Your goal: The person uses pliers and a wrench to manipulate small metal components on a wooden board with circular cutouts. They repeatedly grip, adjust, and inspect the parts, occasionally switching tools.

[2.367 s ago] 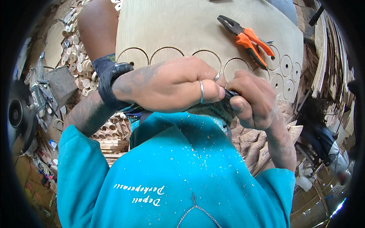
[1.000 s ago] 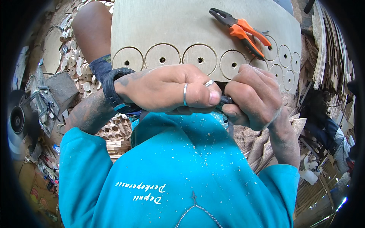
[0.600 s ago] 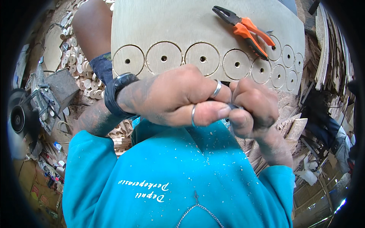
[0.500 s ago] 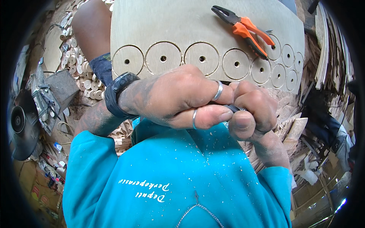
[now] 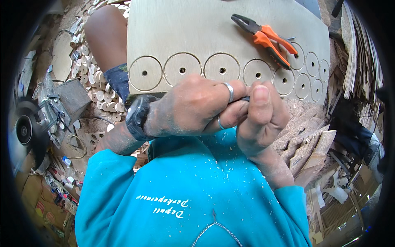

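Note:
My left hand (image 5: 191,108), with rings and a black watch, is closed in front of my chest. Between its thumb and curled forefinger is a small dark object (image 5: 246,99), mostly hidden, whose kind I cannot make out. My right hand (image 5: 263,113) is closed against the left one at that object, thumb pointing up. Just beyond both hands lies a pale wooden board (image 5: 181,29) with a row of round cuts, each with a centre hole. Pliers (image 5: 265,39) with orange and black handles rest on the board, jaws toward the far left.
Small wooden discs (image 5: 88,68) are heaped on the floor at left, beside my bare knee (image 5: 106,37). A dark fan-like machine (image 5: 24,129) stands at far left. Wood strips (image 5: 306,152) and sawdust lie at right; thin boards (image 5: 358,53) are stacked farther right.
My right hand has rolled so its thumb now points up, and has shifted slightly left. My left hand stays beside it. The board appears lower in view; the pliers keep their place on it.

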`<state>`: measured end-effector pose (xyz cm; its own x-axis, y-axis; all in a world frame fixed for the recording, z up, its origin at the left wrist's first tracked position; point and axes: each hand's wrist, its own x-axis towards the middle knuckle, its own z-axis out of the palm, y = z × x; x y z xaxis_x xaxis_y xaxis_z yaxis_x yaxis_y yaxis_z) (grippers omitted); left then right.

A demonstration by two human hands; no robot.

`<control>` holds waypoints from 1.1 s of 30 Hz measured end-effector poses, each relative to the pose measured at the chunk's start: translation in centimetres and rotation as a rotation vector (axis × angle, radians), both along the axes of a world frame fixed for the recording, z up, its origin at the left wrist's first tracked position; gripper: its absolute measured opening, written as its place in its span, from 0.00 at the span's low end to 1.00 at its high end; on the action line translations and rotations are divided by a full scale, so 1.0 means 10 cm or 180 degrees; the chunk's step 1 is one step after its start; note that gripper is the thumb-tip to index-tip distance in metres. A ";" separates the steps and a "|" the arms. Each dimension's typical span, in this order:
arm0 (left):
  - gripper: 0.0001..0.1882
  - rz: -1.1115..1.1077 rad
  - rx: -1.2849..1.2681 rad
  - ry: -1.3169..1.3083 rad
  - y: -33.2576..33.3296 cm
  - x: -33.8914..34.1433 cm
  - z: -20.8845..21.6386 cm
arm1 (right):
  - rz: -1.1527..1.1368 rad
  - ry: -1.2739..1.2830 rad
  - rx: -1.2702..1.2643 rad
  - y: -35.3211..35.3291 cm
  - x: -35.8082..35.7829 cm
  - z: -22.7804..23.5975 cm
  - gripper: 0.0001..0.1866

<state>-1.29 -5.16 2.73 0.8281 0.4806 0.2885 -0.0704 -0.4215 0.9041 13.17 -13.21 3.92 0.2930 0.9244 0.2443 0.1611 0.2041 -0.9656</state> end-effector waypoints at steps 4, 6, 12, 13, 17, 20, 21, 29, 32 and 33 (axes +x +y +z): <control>0.15 0.0189 -0.1425 -0.0307 0.04 0.09 0.06 | 0.0055 -0.0034 -0.0167 0.11 0.11 0.06 0.18; 0.20 -0.0039 -0.2527 -0.0469 0.08 0.07 0.11 | 0.0297 0.0526 -0.0342 0.13 0.15 0.11 0.16; 0.25 -0.0203 -0.3316 -0.0084 0.10 0.02 0.19 | 0.1002 0.0873 -0.0505 0.22 0.30 0.17 0.21; 0.25 -0.0208 -0.3375 -0.0043 0.09 0.02 0.19 | 0.1063 0.0882 -0.0581 0.23 0.31 0.17 0.20; 0.19 -0.0589 -0.3519 -0.0463 0.10 -0.04 0.15 | 0.1227 0.1204 -0.0561 0.26 0.28 0.15 0.17; 0.17 -0.0515 -0.3457 -0.0875 0.02 -0.01 0.12 | 0.0953 0.1423 -0.0554 0.22 0.18 0.17 0.17; 0.16 -0.0461 -0.3398 -0.0936 -0.02 0.00 0.12 | 0.0826 0.1480 -0.0440 0.21 0.15 0.17 0.17; 0.17 -0.0564 -0.2695 -0.1233 -0.03 0.02 0.09 | 0.0507 0.0120 0.0503 0.20 0.07 0.14 0.20; 0.17 -0.0456 -0.2539 -0.1067 -0.01 0.02 0.09 | 0.0529 -0.0095 0.0578 0.21 0.10 0.16 0.21; 0.18 -0.0481 -0.2540 -0.0977 0.01 0.01 0.10 | 0.0528 -0.0125 0.0593 0.21 0.11 0.16 0.21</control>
<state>-1.21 -5.06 3.68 0.8402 0.5257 0.1332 -0.3638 0.3641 0.8574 14.26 -11.15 5.54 0.1280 0.8970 0.4230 0.1471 0.4047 -0.9026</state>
